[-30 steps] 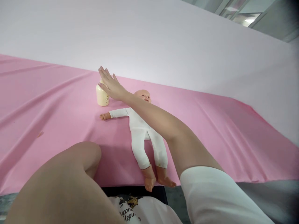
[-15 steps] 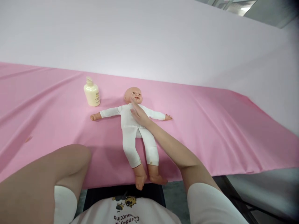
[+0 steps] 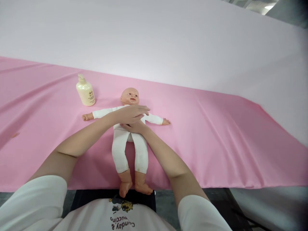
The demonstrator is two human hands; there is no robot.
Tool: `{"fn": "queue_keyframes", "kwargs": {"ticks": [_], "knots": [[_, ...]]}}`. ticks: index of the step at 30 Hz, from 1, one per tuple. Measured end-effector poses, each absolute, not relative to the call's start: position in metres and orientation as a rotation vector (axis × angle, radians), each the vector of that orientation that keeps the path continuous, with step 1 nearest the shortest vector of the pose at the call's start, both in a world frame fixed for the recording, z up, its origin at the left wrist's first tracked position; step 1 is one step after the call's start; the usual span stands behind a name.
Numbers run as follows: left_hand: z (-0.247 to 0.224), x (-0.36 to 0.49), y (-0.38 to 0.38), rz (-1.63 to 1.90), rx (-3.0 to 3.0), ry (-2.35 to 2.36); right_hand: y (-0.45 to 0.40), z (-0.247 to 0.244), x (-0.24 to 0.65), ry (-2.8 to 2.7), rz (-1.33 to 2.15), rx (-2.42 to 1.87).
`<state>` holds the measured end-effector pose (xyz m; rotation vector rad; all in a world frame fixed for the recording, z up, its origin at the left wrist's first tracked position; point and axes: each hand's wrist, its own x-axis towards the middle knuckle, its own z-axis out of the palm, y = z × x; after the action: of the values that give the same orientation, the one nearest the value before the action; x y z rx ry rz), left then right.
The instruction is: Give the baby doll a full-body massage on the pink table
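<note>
A baby doll (image 3: 121,139) in a white suit lies on its back, its arms spread and its head away from me. My left hand (image 3: 132,113) rests across the doll's chest, fingers stretched out toward the right. Just below and partly under it, my right hand (image 3: 135,127) lies against the doll's front, pointing left. The left hand hides some of the right hand's fingers; those that show look extended. Neither hand grips anything.
A pale yellow pump bottle (image 3: 86,93) stands upright to the left of the doll's head. Pink cloth (image 3: 204,138) covers the table, its front edge close to my body. A white wall or panel (image 3: 168,38) rises behind. The doll's feet reach past the front edge.
My left hand has come into view from the left and now lies over the doll's chest. My right hand has drawn down from near the doll's chin to its lower chest. The view has shifted slightly.
</note>
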<state>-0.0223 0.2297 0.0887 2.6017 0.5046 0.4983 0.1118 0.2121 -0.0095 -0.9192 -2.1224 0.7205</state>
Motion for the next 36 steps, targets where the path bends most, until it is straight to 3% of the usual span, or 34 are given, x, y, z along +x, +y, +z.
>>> {"fn": "queue_keyframes", "kwargs": {"ticks": [3,8,21,28,36], "knots": [[0.035,-0.02,0.269,0.392,2.568,0.652,0.213,-0.008,0.11,-2.446,0.441,-0.847],[-0.003,-0.038,0.302,0.672,2.302,0.5,0.218,-0.013,0.11,-2.341,0.324,-0.753],[-0.028,-0.052,0.288,0.973,2.298,0.722,0.228,-0.022,0.122,-1.788,0.267,-1.039],[-0.045,-0.079,0.264,0.838,2.519,0.809,0.222,-0.016,0.121,-2.077,0.165,-1.005],[-0.049,-0.075,0.267,0.872,2.537,0.782,0.223,-0.015,0.115,-2.164,0.27,-1.336]]}}
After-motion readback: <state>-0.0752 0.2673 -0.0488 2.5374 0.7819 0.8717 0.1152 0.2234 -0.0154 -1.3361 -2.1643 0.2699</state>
